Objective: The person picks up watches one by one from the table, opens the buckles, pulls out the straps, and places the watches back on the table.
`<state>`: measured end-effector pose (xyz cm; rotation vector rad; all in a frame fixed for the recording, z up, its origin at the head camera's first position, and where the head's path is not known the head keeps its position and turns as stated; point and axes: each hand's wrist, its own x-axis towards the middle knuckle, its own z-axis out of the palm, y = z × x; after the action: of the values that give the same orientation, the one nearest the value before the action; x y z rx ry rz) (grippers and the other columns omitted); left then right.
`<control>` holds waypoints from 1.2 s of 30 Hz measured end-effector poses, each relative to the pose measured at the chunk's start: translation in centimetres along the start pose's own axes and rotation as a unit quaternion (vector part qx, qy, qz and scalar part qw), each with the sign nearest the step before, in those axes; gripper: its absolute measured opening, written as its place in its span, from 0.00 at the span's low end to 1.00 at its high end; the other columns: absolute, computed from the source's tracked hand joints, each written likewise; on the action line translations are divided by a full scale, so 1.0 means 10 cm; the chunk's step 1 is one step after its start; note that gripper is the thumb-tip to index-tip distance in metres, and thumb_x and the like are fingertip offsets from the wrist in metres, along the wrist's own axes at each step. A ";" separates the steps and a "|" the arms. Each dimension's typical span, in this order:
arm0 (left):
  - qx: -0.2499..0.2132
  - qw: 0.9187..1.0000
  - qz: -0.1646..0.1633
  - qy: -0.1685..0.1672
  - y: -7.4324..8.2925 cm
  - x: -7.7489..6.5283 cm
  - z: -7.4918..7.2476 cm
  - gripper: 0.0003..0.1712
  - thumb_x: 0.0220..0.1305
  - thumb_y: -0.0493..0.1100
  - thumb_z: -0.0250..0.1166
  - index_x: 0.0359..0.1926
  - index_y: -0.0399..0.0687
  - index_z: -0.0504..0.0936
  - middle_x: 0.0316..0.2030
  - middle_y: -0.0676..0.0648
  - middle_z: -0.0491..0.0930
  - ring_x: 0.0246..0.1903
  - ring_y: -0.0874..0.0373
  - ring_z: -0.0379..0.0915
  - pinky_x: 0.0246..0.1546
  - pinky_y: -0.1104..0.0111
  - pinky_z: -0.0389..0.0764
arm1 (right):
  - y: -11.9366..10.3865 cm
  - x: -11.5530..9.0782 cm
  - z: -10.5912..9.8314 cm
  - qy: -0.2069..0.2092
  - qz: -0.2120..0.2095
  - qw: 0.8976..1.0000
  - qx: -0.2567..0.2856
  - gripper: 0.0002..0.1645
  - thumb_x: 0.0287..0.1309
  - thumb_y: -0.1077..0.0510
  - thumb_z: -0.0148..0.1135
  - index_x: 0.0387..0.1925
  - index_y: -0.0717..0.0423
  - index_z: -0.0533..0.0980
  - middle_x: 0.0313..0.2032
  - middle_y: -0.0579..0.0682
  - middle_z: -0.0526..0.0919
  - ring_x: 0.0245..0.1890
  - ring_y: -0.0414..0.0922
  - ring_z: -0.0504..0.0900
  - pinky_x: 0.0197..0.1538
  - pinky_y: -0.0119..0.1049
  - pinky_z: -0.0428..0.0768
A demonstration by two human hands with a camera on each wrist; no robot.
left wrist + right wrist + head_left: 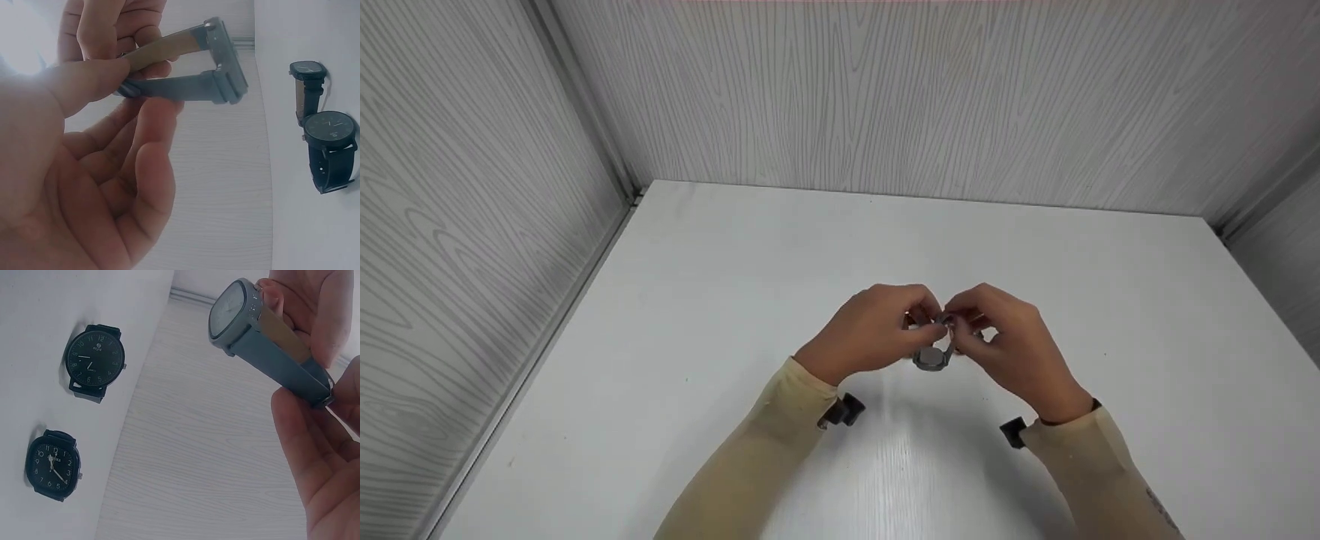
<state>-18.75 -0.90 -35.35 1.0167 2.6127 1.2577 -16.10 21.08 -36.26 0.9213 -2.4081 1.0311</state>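
Observation:
A wristwatch [931, 358] with a blue-grey strap, tan on the inside, hangs between both hands above the table. Its strap [180, 89] is bent into a loop, and the squarish case [233, 312] points away from the fingers. With thumb and fingers my left hand [877, 326] pinches the strap near its ends. From the other side my right hand [1009, 341] grips the buckle end. A metal buckle [329, 400] shows at the right fingertips; how far the strap is threaded through it is hidden by fingers.
On the white table [735, 262] are two more watches, seen in the wrist views: a round black one [95, 359] and a squarish black one [53, 466]. Wood-grain panels [847, 97] enclose the table at the back and sides. Dark wrist mounts [851, 409] stick out at the cuffs.

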 end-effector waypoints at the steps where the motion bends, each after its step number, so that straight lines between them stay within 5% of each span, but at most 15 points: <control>1: 0.002 1.000 0.002 0.001 0.00 0.00 0.00 0.08 0.72 0.49 0.65 0.46 0.53 0.84 0.35 0.62 0.85 0.35 0.69 0.79 0.39 0.69 0.79 | 0.00 0.00 0.00 -0.001 0.000 1.000 -0.005 0.15 0.60 0.74 0.64 0.44 0.54 0.79 0.40 0.40 0.84 0.36 0.34 0.84 0.39 0.31 0.84; 8: 0.015 1.000 0.016 0.001 0.00 -0.01 0.02 0.11 0.71 0.46 0.65 0.52 0.55 0.82 0.32 0.60 0.85 0.28 0.67 0.77 0.33 0.69 0.76 | 0.01 0.00 0.02 -0.015 -0.015 0.999 -0.031 0.18 0.58 0.75 0.64 0.45 0.54 0.81 0.41 0.41 0.84 0.36 0.34 0.83 0.41 0.30 0.84; 36: 0.021 1.000 0.016 0.003 -0.02 0.02 0.07 0.07 0.74 0.48 0.65 0.50 0.59 0.81 0.34 0.59 0.85 0.28 0.65 0.78 0.32 0.69 0.77 | 0.01 -0.03 0.05 -0.007 -0.025 0.999 -0.041 0.18 0.58 0.76 0.63 0.46 0.56 0.80 0.40 0.44 0.83 0.36 0.35 0.83 0.40 0.30 0.83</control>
<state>-18.77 -0.46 -35.93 1.0668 2.6488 1.2190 -15.99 20.88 -36.77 0.9585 -2.4076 0.9025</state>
